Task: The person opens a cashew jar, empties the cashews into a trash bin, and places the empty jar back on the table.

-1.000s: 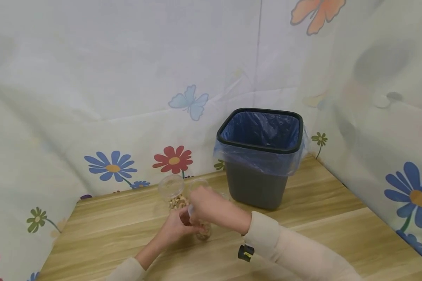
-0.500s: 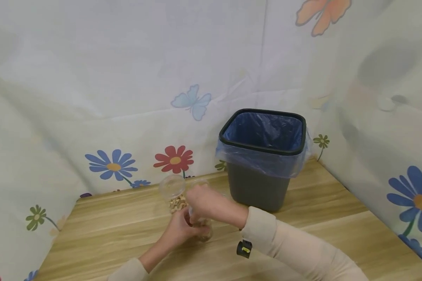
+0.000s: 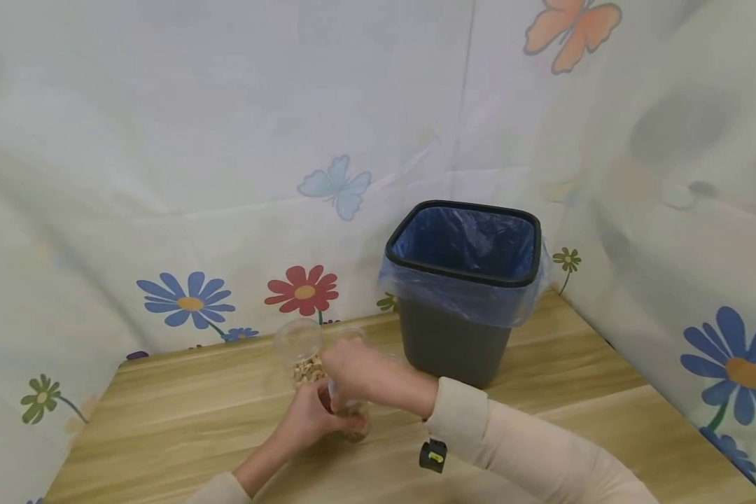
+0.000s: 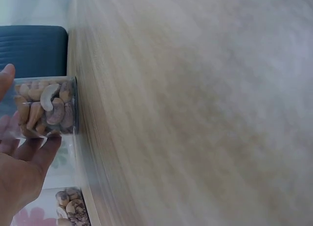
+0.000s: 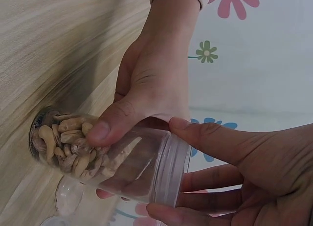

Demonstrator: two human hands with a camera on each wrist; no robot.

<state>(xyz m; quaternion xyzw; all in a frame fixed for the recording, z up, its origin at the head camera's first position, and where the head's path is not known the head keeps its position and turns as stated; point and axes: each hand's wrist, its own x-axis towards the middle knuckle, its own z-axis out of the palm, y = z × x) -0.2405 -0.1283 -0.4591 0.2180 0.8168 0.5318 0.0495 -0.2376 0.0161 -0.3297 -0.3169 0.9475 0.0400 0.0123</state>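
My left hand (image 5: pixel 151 89) grips a clear jar (image 5: pixel 129 165) round its side. Cashews (image 5: pixel 73 147) fill its lower part, and the upper part holds none. A translucent lid (image 5: pixel 168 172) sits on the mouth, and my right hand (image 5: pixel 264 172) holds its rim between thumb and fingers. In the head view the right hand (image 3: pixel 359 371) covers most of the jar's top, beside the left hand (image 3: pixel 309 416). The left wrist view shows the jar upright, its base at the table, with left fingers curled behind it. A second clear jar (image 3: pixel 298 341) with nuts stands just beyond the left hand.
A grey bin (image 3: pixel 456 339) with a blue liner stands at the back right of the wooden table (image 3: pixel 195 399). Another clear round rim (image 3: pixel 351 333) shows behind the right hand. Clear round pieces (image 5: pixel 69 195) lie near the jar. Flower-printed sheeting (image 3: pixel 227 175) encloses the table.
The head view has shifted slightly. Both hands stay at the jar and its lid; the right hand and wrist have turned a little over the top.
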